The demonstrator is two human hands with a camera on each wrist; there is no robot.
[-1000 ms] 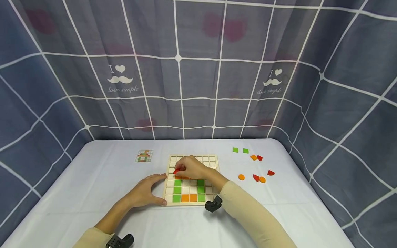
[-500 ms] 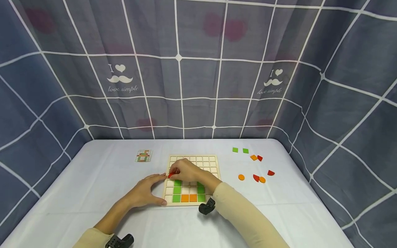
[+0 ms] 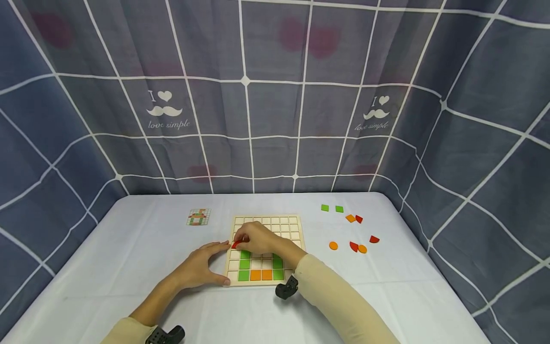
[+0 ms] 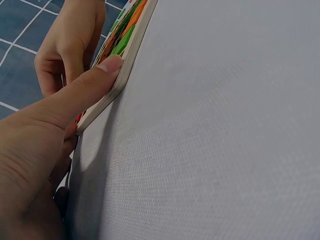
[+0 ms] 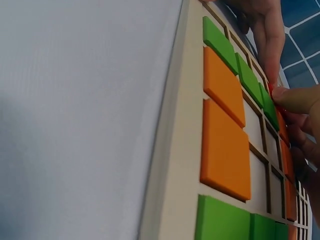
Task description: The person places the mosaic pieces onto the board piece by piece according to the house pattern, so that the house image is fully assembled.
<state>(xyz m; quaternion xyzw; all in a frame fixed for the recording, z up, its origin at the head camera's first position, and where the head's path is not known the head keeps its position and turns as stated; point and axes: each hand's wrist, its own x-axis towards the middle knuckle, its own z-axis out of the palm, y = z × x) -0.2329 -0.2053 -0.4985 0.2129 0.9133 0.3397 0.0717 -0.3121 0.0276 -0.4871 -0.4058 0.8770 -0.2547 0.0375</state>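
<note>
A pale wooden grid board (image 3: 292,220) lies on the table with green tiles (image 3: 244,264) and orange tiles (image 3: 261,275) in some of its cells. The right hand (image 3: 259,238) pinches a red tile (image 3: 234,244) at the board's left side, level with the row above the upper green tiles. Fingers cover most of that tile, so its full outline is hidden. The left hand (image 3: 198,265) is spread along the board's left edge, its thumb (image 4: 111,63) on the rim near the front corner and its fingertips farther up, close to the red tile.
Loose green squares (image 3: 332,209), an orange square (image 3: 350,218), orange discs (image 3: 333,245) and red curved pieces (image 3: 374,239) lie right of the board. A small printed pattern card (image 3: 198,217) lies back left. A grid-patterned curtain (image 3: 275,110) surrounds the white table (image 3: 142,229).
Carrying the red tile, the right hand has shifted left and slightly nearer, to the board's left edge. Over the last half second it has barely moved. The left hand stays in place.
</note>
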